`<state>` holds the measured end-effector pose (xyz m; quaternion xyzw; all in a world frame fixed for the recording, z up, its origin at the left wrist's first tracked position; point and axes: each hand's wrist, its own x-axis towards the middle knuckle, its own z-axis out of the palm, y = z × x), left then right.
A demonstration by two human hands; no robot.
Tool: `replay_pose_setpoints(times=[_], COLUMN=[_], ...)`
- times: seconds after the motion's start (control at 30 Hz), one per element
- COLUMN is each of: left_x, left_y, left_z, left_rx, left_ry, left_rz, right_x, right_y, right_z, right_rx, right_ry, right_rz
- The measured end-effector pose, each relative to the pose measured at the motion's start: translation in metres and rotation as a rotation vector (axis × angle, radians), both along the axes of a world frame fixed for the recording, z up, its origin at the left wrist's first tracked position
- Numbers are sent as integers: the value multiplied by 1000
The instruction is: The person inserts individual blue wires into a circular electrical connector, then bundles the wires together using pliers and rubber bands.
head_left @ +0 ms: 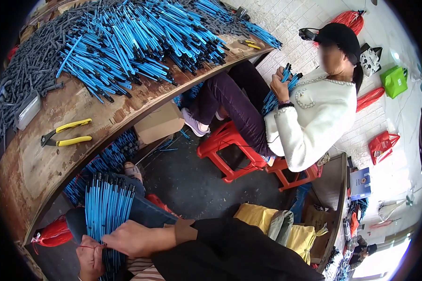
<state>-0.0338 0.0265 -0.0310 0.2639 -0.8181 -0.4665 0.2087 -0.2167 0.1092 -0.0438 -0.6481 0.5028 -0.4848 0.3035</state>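
A thick bundle of thin blue rods with black tips [107, 206] rests upright against my lap. A thin red string [94, 246] crosses the lower part of the bundle. My left hand [90, 258] is closed at the bundle's left side, pinching the string. From the right, my right hand [132, 238] reaches across the front of the rods, its fingers closed on the string near the left hand. The lower end of the bundle is partly hidden behind my hands.
A curved wooden table [47, 164] carries a heap of blue rods [140, 37], dark grey pieces [28, 70] and yellow-handled pliers [66, 133]. A co-worker [314, 107] sits on a red stool [234, 147], holding blue rods. An open cardboard box [159, 122] and yellow sacks [258, 218] stand nearby.
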Motion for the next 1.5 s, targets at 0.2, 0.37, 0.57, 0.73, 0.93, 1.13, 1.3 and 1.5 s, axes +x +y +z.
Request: replay_pose_setpoints(times=[0.2, 0.37, 0.57, 0.73, 0.93, 1.13, 1.3, 1.5], left_x=[-18, -6, 2, -4, -3, -5, -8, -1], left_y=[-18, -10, 8, 26, 23, 15, -5, -20], left_z=[9, 10, 21, 17, 22, 21, 26, 0], left_rx=[-10, 97, 259, -122, -756, -960, -965, -1121], left_ry=[23, 53, 33, -7, -129, -102, -153, -57], left_rz=[-287, -243, 21, 238, 51, 2, 2, -18], right_x=[-12, -23, -13, 12, 17, 20, 20, 12], right_y=[21, 13, -14, -19, -20, -21, -24, -31], right_z=[-24, -2, 13, -4, -10, -15, -7, -2], right_rx=[-100, -74, -131, -135, -105, -171, -149, -32], right_ry=[324, 358, 341, 337, 302, 303, 326, 234], right_rz=[285, 376, 26, -33, -114, -180, -172, -105])
